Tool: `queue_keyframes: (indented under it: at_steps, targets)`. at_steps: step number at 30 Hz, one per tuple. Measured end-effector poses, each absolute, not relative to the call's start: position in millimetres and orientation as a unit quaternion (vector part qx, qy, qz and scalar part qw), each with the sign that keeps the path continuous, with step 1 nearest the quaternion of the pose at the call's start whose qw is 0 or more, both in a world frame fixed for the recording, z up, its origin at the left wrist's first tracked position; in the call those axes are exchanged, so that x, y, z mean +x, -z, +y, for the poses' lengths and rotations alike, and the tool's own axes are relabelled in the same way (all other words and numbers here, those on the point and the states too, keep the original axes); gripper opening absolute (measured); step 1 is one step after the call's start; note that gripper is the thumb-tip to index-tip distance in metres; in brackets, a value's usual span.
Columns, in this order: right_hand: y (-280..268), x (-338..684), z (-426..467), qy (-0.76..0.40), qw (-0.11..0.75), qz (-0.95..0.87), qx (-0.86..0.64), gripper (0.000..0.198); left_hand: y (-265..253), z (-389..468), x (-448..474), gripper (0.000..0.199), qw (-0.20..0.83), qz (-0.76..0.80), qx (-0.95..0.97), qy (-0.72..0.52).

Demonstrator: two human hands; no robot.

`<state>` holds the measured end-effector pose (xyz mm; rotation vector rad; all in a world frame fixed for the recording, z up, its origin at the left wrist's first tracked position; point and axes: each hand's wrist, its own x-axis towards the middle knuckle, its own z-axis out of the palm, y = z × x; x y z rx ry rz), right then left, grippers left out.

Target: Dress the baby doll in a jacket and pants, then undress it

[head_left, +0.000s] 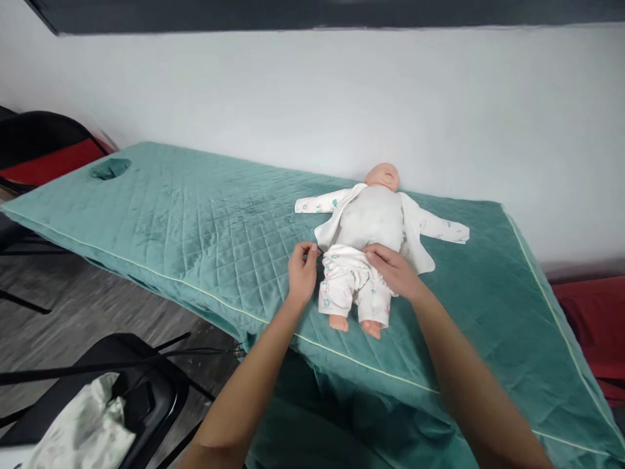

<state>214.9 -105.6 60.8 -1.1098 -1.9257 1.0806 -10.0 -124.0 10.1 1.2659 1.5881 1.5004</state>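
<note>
A baby doll (371, 215) lies on its back on the green quilted bed cover, head toward the wall and feet toward me. Its white printed jacket (420, 234) is spread open with both sleeves out to the sides, baring the white cloth torso. White printed trousers (342, 277) cover its legs, and the waistband is bunched at the hips. My right hand (394, 268) has thumb and fingers closed on the waistband at its right side. Beside the waistband's left edge, my left hand (303, 270) is curled in a pinch; what its fingertips hold is unclear.
The long padded bed (195, 215) stands against a white wall, with a face hole (111, 169) at its far left end. A black chair (156, 391) at lower left carries a crumpled printed cloth (83, 430). Red-and-black chairs flank both ends.
</note>
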Motion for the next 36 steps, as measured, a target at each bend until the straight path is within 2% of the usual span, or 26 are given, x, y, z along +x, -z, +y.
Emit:
queue_keyframes:
  at_steps: [2, 4, 6, 8, 9, 11, 14, 17, 19, 22, 26, 31, 36]
  targets:
    - [-70, 215, -100, -0.409, 0.309, -0.749, -0.419, 0.036, -10, -97, -16, 0.024, 0.279, 0.606, 0.482, -0.568]
    - [-78, 220, -92, -0.422, 0.329, -0.741, -0.407, 0.035, -11, -64, -21, 0.022, 0.257, 0.609, 0.493, -0.566]
    - [-80, 233, -81, -0.384, 0.418, -0.699, -0.434, 0.031, -11, -32, -24, 0.022, 0.243, 0.609, 0.532, -0.536]
    - [-73, 253, -69, -0.274, 0.523, -0.617, -0.520, 0.027, -9, -7, -27, 0.024, 0.226, 0.612, 0.597, -0.467]
    - [-66, 264, -63, -0.213, 0.545, -0.571, -0.576, 0.025, -8, 1, -27, 0.024, 0.211, 0.615, 0.630, -0.425]
    - [-51, 285, -55, -0.153, 0.507, -0.509, -0.678, 0.027, -5, 9, -29, 0.023, 0.173, 0.622, 0.678, -0.351]
    - [-33, 301, -49, -0.181, 0.387, -0.512, -0.745, 0.036, -1, 10, -31, 0.012, 0.145, 0.628, 0.700, -0.307]
    - [-24, 298, -48, -0.195, 0.347, -0.543, -0.740, 0.045, 1, 8, -35, 0.012, 0.217, 0.603, 0.671, -0.372]
    - [-22, 294, -48, -0.152, 0.334, -0.559, -0.744, 0.048, 3, 8, -39, 0.014, 0.274, 0.588, 0.605, -0.463]
    - [-20, 294, -47, -0.103, 0.307, -0.569, -0.756, 0.051, 5, 9, -44, 0.020, 0.306, 0.573, 0.474, -0.594]
    - [-19, 299, -48, -0.167, 0.313, -0.538, -0.765, 0.049, 5, 8, -48, 0.026, 0.340, 0.528, 0.377, -0.681]
    - [-18, 300, -49, -0.149, 0.359, -0.522, -0.759, 0.039, 4, 5, -51, 0.031, 0.320, 0.521, 0.325, -0.721]
    - [-16, 300, -47, -0.173, 0.358, -0.524, -0.754, 0.041, 4, -4, -55, 0.022, 0.259, 0.573, 0.326, -0.706]
